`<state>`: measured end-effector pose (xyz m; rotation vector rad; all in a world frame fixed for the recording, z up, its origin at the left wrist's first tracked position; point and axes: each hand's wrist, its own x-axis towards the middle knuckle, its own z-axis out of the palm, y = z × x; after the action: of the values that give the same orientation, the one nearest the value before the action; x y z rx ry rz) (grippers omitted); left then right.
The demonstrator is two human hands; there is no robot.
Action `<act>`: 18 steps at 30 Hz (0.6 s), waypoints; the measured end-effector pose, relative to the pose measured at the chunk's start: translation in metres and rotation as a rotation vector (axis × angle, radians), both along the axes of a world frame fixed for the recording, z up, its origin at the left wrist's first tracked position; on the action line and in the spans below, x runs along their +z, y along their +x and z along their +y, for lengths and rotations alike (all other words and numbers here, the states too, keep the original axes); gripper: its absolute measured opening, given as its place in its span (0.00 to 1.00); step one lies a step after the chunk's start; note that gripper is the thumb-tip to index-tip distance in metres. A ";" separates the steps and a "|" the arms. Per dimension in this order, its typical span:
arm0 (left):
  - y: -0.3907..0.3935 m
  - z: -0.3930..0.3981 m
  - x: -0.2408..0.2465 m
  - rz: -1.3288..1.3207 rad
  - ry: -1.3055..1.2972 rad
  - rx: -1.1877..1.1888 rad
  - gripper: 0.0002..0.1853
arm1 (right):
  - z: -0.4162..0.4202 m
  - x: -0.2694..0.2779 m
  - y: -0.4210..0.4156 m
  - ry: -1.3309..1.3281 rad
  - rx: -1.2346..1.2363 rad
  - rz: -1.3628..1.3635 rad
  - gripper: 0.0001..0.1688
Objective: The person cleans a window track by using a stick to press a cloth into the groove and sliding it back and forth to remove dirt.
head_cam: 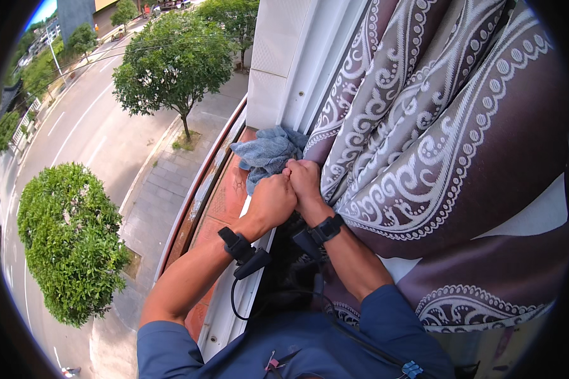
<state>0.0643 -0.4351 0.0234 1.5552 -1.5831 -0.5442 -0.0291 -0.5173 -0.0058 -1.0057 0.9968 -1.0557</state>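
A crumpled blue-grey cloth (pixel 270 151) lies bunched over the red-tiled ledge and the white window frame. My left hand (pixel 274 201) is curled into a fist at the cloth's lower edge, its fingers gripping the cloth. My right hand (pixel 304 182) presses against it, fingers also closed on the cloth; the fingertips are partly hidden. Just right of my right hand hangs a purple and silver patterned curtain (pixel 408 142). Both wrists wear black straps with small devices and cables.
The white window frame (pixel 308 71) runs beside a tiled wall (pixel 270 61). Beyond the red-tiled ledge (pixel 218 203) and its rusty outer rim lies a drop to a paved sidewalk (pixel 156 208) with trees (pixel 175 61) and a road. Cables cross my chest.
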 end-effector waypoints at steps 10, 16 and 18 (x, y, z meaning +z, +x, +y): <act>-0.008 0.004 0.022 -0.207 0.110 0.012 0.15 | 0.005 0.014 -0.006 0.064 0.061 0.040 0.15; -0.008 -0.009 0.023 -0.232 0.051 0.015 0.14 | -0.019 0.009 -0.005 -0.136 0.126 0.204 0.14; -0.012 -0.010 0.017 -0.206 0.072 0.039 0.16 | -0.019 0.000 -0.003 -0.145 0.083 0.164 0.14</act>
<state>0.0525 -0.4450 0.0400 1.7392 -1.6984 -0.4349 -0.0323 -0.5367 -0.0059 -1.2587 1.0123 -0.9998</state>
